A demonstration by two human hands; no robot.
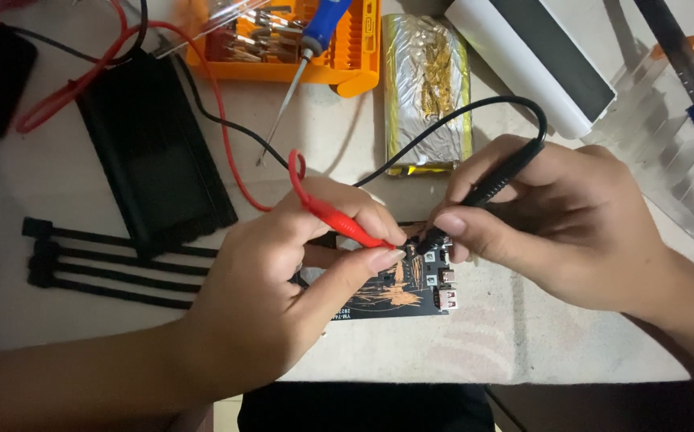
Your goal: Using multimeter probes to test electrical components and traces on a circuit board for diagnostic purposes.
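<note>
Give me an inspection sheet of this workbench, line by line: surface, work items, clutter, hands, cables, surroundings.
Surface: pale table, worn.
Job's things: black circuit board; red probe and black probe both tipped onto it.
Clutter: orange bit case, blue-handled screwdriver, foil-wrapped pack, black flat case, black straps.
Grippers: left hand pinches the red probe; right hand pinches the black probe.
Cables: red lead and black lead loop across the table.
Surroundings: nothing seen.
</note>
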